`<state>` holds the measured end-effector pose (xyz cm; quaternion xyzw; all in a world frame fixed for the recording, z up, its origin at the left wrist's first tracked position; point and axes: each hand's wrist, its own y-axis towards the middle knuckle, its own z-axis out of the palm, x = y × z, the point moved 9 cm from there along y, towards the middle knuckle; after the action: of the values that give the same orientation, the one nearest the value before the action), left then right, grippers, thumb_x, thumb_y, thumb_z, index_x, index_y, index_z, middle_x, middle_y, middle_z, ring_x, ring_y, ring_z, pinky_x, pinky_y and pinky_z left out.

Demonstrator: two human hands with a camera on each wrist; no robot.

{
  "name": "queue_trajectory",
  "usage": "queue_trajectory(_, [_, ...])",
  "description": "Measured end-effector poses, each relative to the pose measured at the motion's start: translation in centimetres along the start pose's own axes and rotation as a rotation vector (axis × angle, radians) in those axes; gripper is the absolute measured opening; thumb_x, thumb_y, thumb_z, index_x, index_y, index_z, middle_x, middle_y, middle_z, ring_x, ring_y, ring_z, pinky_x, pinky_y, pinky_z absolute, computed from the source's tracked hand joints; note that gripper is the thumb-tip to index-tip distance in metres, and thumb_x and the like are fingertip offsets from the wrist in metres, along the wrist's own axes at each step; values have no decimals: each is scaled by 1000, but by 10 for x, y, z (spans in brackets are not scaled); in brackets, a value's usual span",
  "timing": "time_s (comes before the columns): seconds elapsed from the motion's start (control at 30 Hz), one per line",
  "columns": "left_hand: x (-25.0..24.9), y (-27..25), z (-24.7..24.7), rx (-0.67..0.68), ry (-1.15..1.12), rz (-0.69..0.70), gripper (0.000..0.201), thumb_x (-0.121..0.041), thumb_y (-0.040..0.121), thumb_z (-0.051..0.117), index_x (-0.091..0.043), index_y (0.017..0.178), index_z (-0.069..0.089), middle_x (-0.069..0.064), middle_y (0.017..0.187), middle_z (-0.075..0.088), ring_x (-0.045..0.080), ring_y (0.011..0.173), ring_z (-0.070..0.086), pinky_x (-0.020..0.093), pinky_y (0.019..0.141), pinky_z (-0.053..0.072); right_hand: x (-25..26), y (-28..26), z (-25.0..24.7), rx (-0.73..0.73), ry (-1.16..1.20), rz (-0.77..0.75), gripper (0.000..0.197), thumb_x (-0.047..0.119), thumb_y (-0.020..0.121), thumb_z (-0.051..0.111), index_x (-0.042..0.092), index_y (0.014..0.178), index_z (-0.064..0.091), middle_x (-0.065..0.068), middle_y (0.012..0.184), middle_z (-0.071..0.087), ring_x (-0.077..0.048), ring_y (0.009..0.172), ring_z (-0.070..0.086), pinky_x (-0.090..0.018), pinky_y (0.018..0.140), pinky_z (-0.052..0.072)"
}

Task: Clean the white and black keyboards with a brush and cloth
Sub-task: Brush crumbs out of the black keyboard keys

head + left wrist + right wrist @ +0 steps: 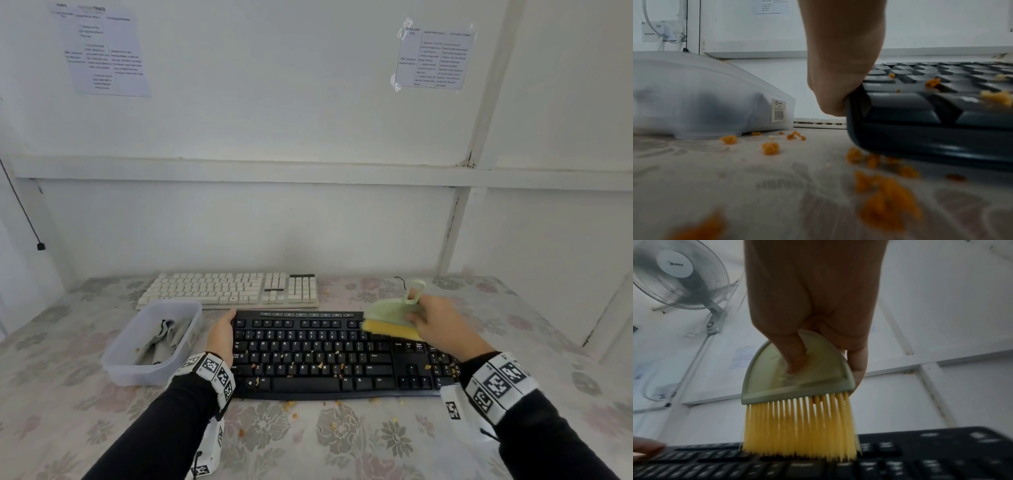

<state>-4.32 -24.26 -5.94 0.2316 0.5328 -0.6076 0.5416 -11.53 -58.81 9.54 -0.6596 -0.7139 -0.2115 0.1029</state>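
A black keyboard lies near me on the flowered tablecloth, with orange crumbs scattered over its keys. My left hand grips its left end, thumb on the top far corner. My right hand holds a small brush by its pale green handle. The yellow bristles touch the upper rows of keys, right of the middle. Behind the black keyboard lies the white keyboard, parallel to it. A grey cloth sits inside a clear plastic tub left of my left hand.
More crumbs lie on the tablecloth in front of and left of the black keyboard. The tub stands close to my left hand. A white wall runs right behind the white keyboard. A fan hangs on the wall.
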Motion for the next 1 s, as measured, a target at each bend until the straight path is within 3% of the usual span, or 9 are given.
queue_trajectory(0.2, [-2, -4, 0, -19, 25, 18, 45, -34, 100, 41, -2, 122, 63, 19, 120, 65, 36, 112, 61, 46, 100, 46, 48, 12, 48, 115, 50, -165, 21, 10, 94, 48, 7, 114, 55, -2, 90, 53, -9, 70, 49, -8, 58, 32])
queue_trajectory(0.3, [-4, -7, 0, -27, 36, 23, 45, -35, 100, 40, -2, 121, 63, 18, 117, 66, 36, 110, 62, 42, 93, 48, 39, 13, 54, 135, 49, -129, 21, 8, 93, 48, 7, 112, 57, -8, 95, 60, -22, 87, 58, -23, 72, 42])
queue_trajectory(0.37, [-4, -9, -1, -35, 33, 20, 45, -36, 100, 40, -3, 119, 64, 18, 115, 66, 35, 107, 62, 41, 89, 49, 25, 12, 45, 117, 51, -87, 21, 6, 93, 48, 7, 111, 58, -9, 97, 60, -24, 91, 58, -26, 78, 44])
queue_trajectory(0.47, [-5, -7, -3, -55, 35, 31, 45, -38, 98, 42, -4, 118, 64, 17, 117, 67, 33, 106, 63, 47, 98, 46, -6, 6, 30, 85, 25, -6, 21, 5, 93, 48, 4, 111, 57, -9, 94, 58, -22, 83, 55, -23, 72, 38])
queue_trajectory(0.53, [-6, -9, -4, -60, 37, 27, 42, -37, 99, 42, -5, 115, 65, 16, 113, 67, 32, 103, 63, 44, 96, 47, -25, 3, 21, 64, 16, 33, 21, 5, 91, 50, 3, 111, 59, -14, 97, 62, -25, 88, 59, -23, 72, 38])
queue_trajectory(0.67, [-6, -10, -1, -60, 47, 23, 45, -37, 100, 41, -4, 123, 62, 16, 120, 65, 33, 113, 60, 47, 103, 43, -59, -7, -3, 8, -7, 100, 25, 2, 91, 51, 7, 114, 59, -11, 92, 59, -23, 87, 55, -21, 73, 34])
queue_trajectory(0.8, [-7, -10, -2, -81, 65, 40, 38, -35, 100, 40, -7, 108, 65, 15, 111, 66, 31, 97, 63, 44, 96, 46, -89, -14, -25, -34, -67, 231, 27, 5, 92, 50, 0, 118, 56, -20, 105, 61, -27, 88, 55, -23, 71, 34])
queue_trajectory(0.93, [-10, -14, -3, -102, 63, 57, 40, -35, 100, 41, -6, 117, 63, 14, 115, 65, 32, 110, 60, 46, 103, 43, -83, -13, -33, -59, -43, 233, 27, 7, 93, 49, -1, 118, 55, -17, 98, 59, -22, 80, 48, -19, 57, 31])
queue_trajectory(1.0, [-11, -12, -5, -110, 78, 68, 40, -37, 99, 42, -8, 114, 65, 13, 115, 66, 31, 109, 60, 47, 105, 42, -67, -10, -27, -64, 30, 186, 26, 7, 93, 49, 1, 119, 55, -9, 93, 55, -18, 78, 47, -19, 59, 32])
